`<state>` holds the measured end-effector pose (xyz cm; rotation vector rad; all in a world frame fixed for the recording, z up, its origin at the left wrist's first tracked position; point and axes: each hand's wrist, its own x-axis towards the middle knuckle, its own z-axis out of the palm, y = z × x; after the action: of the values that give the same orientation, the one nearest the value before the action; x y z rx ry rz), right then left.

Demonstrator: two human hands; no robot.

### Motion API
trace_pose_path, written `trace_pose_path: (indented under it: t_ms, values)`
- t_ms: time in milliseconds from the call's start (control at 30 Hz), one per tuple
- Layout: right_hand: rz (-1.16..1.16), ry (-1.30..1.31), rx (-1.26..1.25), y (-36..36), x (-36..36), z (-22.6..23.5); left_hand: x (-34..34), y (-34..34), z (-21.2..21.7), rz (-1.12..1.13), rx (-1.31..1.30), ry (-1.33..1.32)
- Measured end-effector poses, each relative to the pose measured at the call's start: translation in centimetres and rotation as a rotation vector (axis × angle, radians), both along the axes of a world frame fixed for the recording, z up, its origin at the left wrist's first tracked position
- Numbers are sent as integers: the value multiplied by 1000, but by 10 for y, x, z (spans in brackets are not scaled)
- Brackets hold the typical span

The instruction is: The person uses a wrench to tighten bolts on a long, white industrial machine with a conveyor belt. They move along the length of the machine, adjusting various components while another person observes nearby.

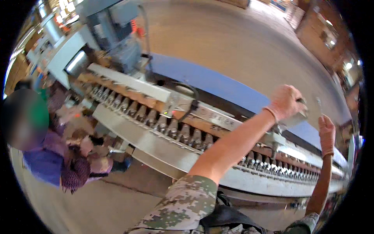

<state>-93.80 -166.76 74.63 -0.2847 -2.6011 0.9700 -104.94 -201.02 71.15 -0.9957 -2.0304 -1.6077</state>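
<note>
My left hand (pixel 287 102) is raised above the far side of a long machine, its fingers closed. A grey, shiny metal piece (pixel 299 118) shows just below it; blur hides what the fingers hold. Farther right, my right hand (pixel 327 130) is closed on the lower end of a slim metal fork (pixel 319 103), held upright with its tines up. Both hands look pinkish, as if in thin gloves, with a band at each wrist. Beneath my arms runs a row of metal clamps (pixel 185 133) along the machine's rail.
A grey metal ledge (pixel 156 143) fronts the machine. At its left end stand a roller (pixel 78 62) and a blue-grey machine head (pixel 117 39). A blue strip (pixel 218 80) lies behind. A co-worker in purple (pixel 46 160) sits at the left, close to the machine.
</note>
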Motion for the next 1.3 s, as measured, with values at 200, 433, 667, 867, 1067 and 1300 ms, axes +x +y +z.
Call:
trace_pose_path:
  t_ms: [200, 433, 667, 867, 1067, 1300]
  values:
    - [-146, -180, 180, -161, 71, 31, -9, -12, 1, -76, -27, 27]
    - [-113, 25, 362, -181, 76, 9, 4, 5, 10, -8, -198, -85]
    - [36, 74, -222, -160, 46, -15, -3, -11, 9, -73, -137, 17]
    - [-18, -137, 546, -163, 25, 33, -4, -5, 1, 10, 5, 50]
    - [185, 231, 871, -49, -44, 4, 4, 4, 2, 123, -51, -38]
    - [500, 325, 518, -59, -190, -7, -4, 13, -5, 86, -70, -40]
